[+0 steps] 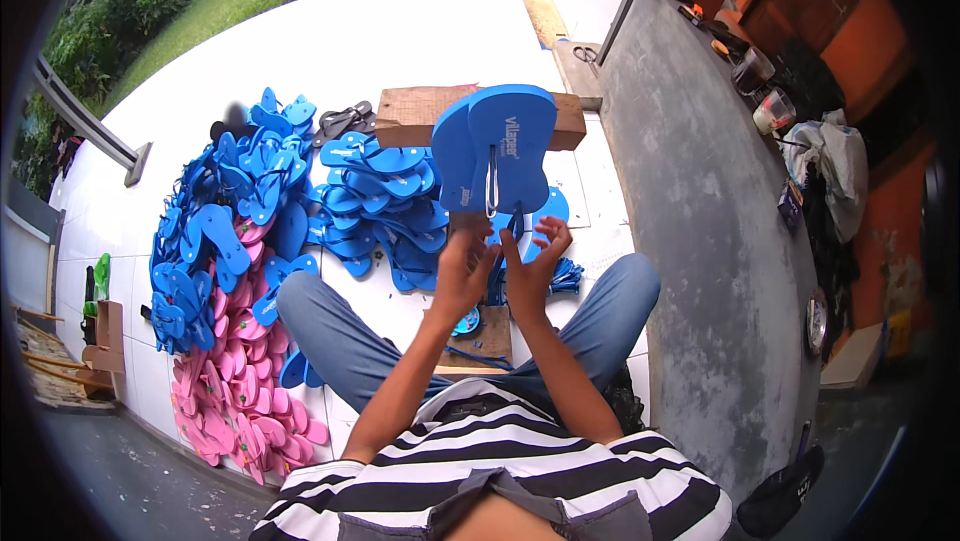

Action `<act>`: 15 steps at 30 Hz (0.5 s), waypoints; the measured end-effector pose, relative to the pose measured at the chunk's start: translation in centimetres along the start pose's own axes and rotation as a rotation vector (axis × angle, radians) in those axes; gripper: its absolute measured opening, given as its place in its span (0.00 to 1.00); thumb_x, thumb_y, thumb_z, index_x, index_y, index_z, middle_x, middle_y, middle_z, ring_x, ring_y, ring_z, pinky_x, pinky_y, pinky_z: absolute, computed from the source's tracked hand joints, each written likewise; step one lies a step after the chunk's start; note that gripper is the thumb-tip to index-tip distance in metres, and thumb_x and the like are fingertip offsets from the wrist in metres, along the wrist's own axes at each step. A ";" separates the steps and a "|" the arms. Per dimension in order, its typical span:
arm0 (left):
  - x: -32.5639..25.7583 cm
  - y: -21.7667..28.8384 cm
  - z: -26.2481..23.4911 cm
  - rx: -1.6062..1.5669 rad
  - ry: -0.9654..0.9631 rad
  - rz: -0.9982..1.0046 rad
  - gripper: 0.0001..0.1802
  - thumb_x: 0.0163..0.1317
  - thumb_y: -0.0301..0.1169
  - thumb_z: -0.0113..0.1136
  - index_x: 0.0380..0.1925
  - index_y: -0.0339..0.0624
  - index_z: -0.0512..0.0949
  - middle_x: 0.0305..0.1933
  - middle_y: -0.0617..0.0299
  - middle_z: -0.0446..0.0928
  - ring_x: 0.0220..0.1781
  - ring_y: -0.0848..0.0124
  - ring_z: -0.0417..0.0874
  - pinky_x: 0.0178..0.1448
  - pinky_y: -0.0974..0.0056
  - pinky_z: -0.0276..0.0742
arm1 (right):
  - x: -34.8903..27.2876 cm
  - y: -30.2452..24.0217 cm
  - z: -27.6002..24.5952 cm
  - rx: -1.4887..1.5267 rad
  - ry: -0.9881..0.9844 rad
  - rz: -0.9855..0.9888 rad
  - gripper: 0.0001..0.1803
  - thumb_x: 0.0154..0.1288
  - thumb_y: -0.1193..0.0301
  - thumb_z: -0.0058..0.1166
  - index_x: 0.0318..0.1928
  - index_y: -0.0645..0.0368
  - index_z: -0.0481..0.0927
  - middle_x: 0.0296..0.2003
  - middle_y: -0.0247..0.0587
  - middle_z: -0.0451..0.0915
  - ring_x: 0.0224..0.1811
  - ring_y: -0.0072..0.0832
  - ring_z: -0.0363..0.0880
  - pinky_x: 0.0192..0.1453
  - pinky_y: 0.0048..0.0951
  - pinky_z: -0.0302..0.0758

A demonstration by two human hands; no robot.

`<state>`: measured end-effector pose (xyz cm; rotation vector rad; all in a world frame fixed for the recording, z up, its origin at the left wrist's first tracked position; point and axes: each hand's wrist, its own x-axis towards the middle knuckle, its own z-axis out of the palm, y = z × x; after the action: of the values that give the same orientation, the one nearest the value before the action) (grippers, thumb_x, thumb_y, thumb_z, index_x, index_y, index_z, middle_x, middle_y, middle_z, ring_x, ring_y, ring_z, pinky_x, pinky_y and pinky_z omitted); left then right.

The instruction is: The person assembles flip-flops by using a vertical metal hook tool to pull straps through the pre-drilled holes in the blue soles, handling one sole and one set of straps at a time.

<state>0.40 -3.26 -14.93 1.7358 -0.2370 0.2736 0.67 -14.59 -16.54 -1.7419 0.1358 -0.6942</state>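
Note:
Two blue flip-flop soles, pressed together, stand on edge against a wooden block in front of me. A thin pale metal loop lies along the front sole's middle. Just below the soles, my left hand is closed with its fingers curled; what they hold, if anything, I cannot make out. Beside it, my right hand is open, its fingers spread apart below the soles' lower right edge. Between my knees, a small wooden board bears a blue strap and a round blue item.
Blue flip-flops lie heaped at left, with pink ones nearer me. More blue soles are stacked behind my left knee. A bundle of blue straps lies near my right knee. A grey concrete ledge runs along the right.

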 end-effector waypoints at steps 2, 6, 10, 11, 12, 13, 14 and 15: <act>-3.7 -2.3 1.6 -0.050 -0.079 -0.066 0.11 0.66 0.23 0.58 0.48 0.35 0.76 0.35 0.57 0.77 0.32 0.76 0.77 0.34 0.70 0.71 | -3.9 2.4 -0.8 0.062 -0.066 0.125 0.23 0.68 0.69 0.60 0.58 0.58 0.67 0.53 0.42 0.69 0.52 0.26 0.71 0.52 0.30 0.70; -7.1 -3.9 1.5 -0.036 -0.160 -0.145 0.12 0.68 0.24 0.54 0.50 0.36 0.74 0.40 0.56 0.81 0.37 0.74 0.82 0.38 0.69 0.75 | -7.5 2.3 -3.9 -0.017 -0.272 0.169 0.13 0.71 0.70 0.56 0.52 0.60 0.73 0.41 0.37 0.76 0.40 0.22 0.75 0.45 0.26 0.73; -7.0 -2.9 -1.2 -0.103 -0.235 -0.258 0.09 0.70 0.28 0.57 0.45 0.35 0.75 0.34 0.57 0.82 0.35 0.72 0.83 0.39 0.67 0.74 | -7.4 2.5 -6.2 0.172 -0.447 0.368 0.12 0.72 0.69 0.56 0.49 0.61 0.73 0.33 0.31 0.76 0.32 0.19 0.75 0.40 0.24 0.75; -7.4 -4.0 -1.9 -0.042 -0.232 -0.186 0.10 0.70 0.30 0.57 0.46 0.35 0.75 0.34 0.57 0.82 0.36 0.73 0.84 0.39 0.68 0.74 | -7.2 2.3 -6.7 0.284 -0.457 0.463 0.11 0.72 0.69 0.56 0.48 0.61 0.73 0.33 0.31 0.75 0.32 0.19 0.75 0.39 0.24 0.75; -7.6 -4.1 -2.6 -0.088 -0.198 -0.226 0.11 0.69 0.30 0.60 0.46 0.35 0.76 0.33 0.60 0.82 0.35 0.76 0.82 0.39 0.70 0.74 | -6.9 2.2 -7.3 0.397 -0.460 0.558 0.10 0.72 0.69 0.56 0.48 0.60 0.73 0.33 0.30 0.75 0.32 0.18 0.75 0.38 0.23 0.75; -7.6 -4.3 -3.4 -0.152 -0.104 -0.268 0.10 0.68 0.29 0.61 0.46 0.36 0.77 0.34 0.61 0.82 0.33 0.77 0.81 0.37 0.71 0.74 | -6.2 2.1 -7.7 0.546 -0.426 0.625 0.09 0.73 0.68 0.55 0.46 0.59 0.72 0.33 0.30 0.73 0.30 0.19 0.74 0.36 0.24 0.74; -7.6 -4.4 -4.3 -0.216 -0.009 -0.310 0.09 0.68 0.28 0.62 0.45 0.37 0.77 0.34 0.63 0.81 0.32 0.79 0.80 0.34 0.73 0.73 | -5.6 1.7 -8.4 0.614 -0.372 0.660 0.09 0.72 0.69 0.55 0.46 0.59 0.72 0.33 0.31 0.73 0.30 0.19 0.73 0.36 0.24 0.74; -7.1 -4.5 -5.6 -0.279 0.108 -0.312 0.09 0.67 0.27 0.63 0.44 0.38 0.78 0.34 0.64 0.81 0.31 0.80 0.79 0.32 0.74 0.73 | -4.6 0.9 -8.9 0.688 -0.322 0.687 0.10 0.72 0.69 0.55 0.47 0.59 0.72 0.34 0.31 0.72 0.29 0.19 0.73 0.35 0.24 0.73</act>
<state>-5.28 3.13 -20.36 1.4512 0.0733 0.0995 -7.40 -20.38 -17.92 -1.0146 0.2257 0.0630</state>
